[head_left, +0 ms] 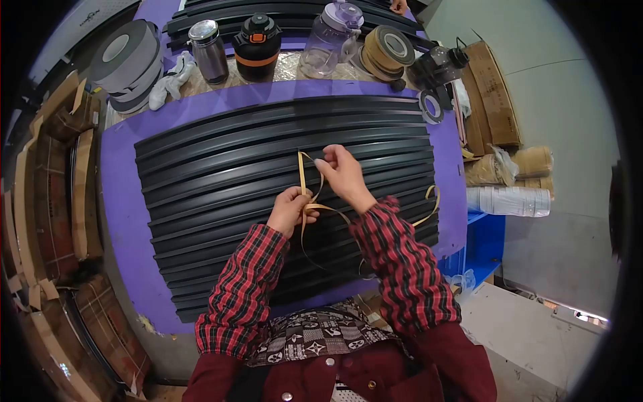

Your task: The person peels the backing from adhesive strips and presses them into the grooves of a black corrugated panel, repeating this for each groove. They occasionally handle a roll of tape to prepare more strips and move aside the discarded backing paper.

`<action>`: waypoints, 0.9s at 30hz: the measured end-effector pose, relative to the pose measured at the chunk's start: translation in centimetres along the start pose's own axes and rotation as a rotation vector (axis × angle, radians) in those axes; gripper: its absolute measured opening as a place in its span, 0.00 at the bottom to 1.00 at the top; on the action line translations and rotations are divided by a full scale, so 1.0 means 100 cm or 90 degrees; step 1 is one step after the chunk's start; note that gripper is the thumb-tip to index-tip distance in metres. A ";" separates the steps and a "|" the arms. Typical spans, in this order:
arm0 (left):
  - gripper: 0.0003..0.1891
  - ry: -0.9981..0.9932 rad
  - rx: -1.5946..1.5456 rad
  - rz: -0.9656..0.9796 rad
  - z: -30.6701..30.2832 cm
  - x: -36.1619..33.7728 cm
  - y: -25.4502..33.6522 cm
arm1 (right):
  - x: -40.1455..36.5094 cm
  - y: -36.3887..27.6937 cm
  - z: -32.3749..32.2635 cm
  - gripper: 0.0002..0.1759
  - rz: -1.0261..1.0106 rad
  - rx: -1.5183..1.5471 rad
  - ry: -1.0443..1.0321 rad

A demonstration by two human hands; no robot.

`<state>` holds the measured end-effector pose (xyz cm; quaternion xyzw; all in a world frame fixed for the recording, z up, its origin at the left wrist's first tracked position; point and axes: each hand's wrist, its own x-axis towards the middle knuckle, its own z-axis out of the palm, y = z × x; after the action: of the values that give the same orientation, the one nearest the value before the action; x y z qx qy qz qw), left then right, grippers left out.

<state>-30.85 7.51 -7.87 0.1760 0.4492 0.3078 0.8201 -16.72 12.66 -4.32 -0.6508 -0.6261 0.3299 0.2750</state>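
Observation:
Black ribbed profile strips (221,181) lie side by side across the purple table (124,201). Above their middle, my left hand (289,210) is closed on several narrow tan tape strips (302,175), which bunch at its fingertips. Loose ends of the tape curl down and to the right. My right hand (343,175) is up and to the right of the left one, fingers bent and thumb tip against a loop of the same tape. The grip between that thumb and the fingers is partly hidden. Another tan curl (432,194) lies at the profiles' right edge.
Along the far side stand grey tape rolls (127,63), a steel flask (210,57), a black bottle (257,50), a clear bottle (325,43) and brown tape rolls (386,53). Cardboard boxes (84,194) line the left. Another person's hand (398,6) shows at the top.

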 end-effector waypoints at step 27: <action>0.21 0.043 0.451 0.466 0.350 0.132 -0.056 | -0.020 0.273 -0.606 0.08 0.076 -0.205 0.518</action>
<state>6.05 11.69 -0.60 0.5791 0.4612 0.4092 0.5334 47.46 12.19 12.99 -0.7973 -0.4716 -0.0399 0.3747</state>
